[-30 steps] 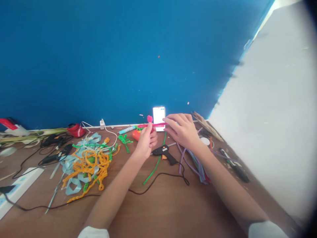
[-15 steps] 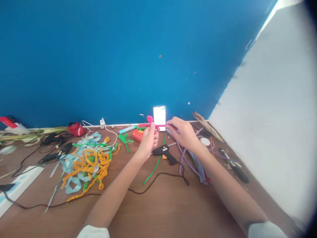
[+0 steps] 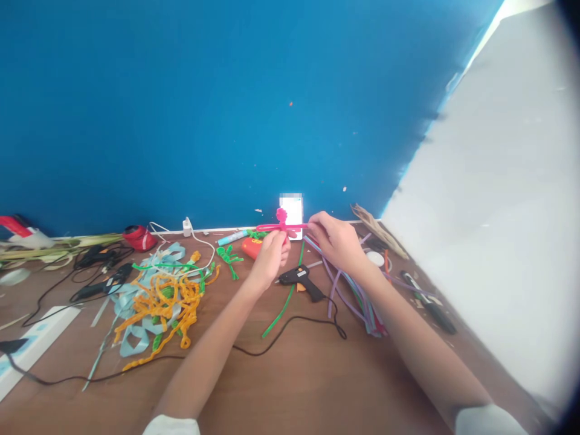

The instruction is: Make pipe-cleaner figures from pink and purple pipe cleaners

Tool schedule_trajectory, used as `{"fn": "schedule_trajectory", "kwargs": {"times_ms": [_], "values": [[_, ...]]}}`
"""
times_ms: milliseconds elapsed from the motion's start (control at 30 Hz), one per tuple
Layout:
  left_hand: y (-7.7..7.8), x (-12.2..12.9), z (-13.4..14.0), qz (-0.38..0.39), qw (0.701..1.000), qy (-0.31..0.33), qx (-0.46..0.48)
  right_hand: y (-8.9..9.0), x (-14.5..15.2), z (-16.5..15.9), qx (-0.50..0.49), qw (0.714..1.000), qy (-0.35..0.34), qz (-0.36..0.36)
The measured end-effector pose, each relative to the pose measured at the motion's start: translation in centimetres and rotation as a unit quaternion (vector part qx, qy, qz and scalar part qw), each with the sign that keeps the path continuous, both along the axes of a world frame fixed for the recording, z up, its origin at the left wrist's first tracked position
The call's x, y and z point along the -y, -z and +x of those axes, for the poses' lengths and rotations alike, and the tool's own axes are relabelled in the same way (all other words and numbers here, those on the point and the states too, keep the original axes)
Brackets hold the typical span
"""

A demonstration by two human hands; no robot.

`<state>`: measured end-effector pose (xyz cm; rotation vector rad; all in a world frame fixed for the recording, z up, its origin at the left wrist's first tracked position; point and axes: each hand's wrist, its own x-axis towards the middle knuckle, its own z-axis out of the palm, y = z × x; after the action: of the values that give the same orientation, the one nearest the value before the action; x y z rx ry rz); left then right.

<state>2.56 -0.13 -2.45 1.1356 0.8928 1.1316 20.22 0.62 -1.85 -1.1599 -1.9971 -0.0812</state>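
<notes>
A bright pink pipe-cleaner figure [image 3: 281, 216] with a rounded, coiled top is held up in front of the lit phone [image 3: 294, 211]. My left hand [image 3: 273, 252] pinches it from below, just under the coil. A pink strand runs sideways through it, with a loop on the left. My right hand [image 3: 334, 238] grips the right end of that strand between thumb and fingertips. Beneath the hands lies a black hot glue gun [image 3: 301, 277], touched by neither. A small green pipe-cleaner figure [image 3: 229, 258] rests left of my left hand.
A tangle of orange pipe cleaners [image 3: 170, 296] and pale blue ribbon [image 3: 135, 341] spreads at left. A white power strip [image 3: 43, 338] stands at the left edge. Purple pipe cleaners [image 3: 357, 305] lie under my right forearm. A dark cord [image 3: 267, 353] crosses the table; a blue wall [image 3: 226, 109] rises behind.
The pink figure has shifted slightly right and now shows its coil upright above the strand. My right hand has moved a little right along the strand, and more of it shows between the hands.
</notes>
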Motion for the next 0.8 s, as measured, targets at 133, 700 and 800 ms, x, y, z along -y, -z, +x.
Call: {"fn": "schedule_trajectory", "kwargs": {"times_ms": [133,700,800], "values": [[-0.07,0.1,-0.11,0.001,1.0,0.006,-0.015,-0.27,0.16,0.06,0.03,0.999,0.01,-0.007],[-0.4,0.2,-0.3,-0.028,0.999,0.038,0.022,-0.16,-0.11,0.27,0.076,0.996,-0.04,-0.011],[-0.61,0.21,-0.43,-0.034,0.997,0.054,0.033,-0.36,0.04,0.29,0.077,0.995,-0.055,-0.022]]}}
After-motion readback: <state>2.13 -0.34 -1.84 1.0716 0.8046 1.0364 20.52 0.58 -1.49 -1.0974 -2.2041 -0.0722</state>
